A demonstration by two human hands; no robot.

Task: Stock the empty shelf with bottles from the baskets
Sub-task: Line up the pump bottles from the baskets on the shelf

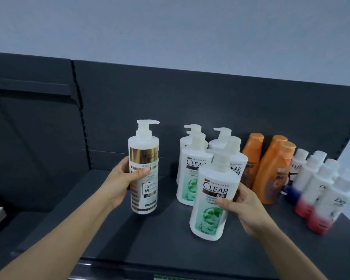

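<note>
The left grip point(120, 181) clasps a gold-banded white plastic pump bottle point(143, 174) upright, seemingly for the dark shelf's point(150, 243) bare left part, while the right grip point(249, 211) grasps a green-labelled white pump bottle point(212, 201) before its matching row.

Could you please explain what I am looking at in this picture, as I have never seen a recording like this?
There is no machine here. The single picture comes from a camera worn on a person's head, looking down at their bare hands. The left hand grips a white-and-gold pump bottle. The right hand grips a green-and-white Clear bottle. On the dark shelf stand more Clear bottles, orange bottles and white bottles with red or blue bases.
</note>
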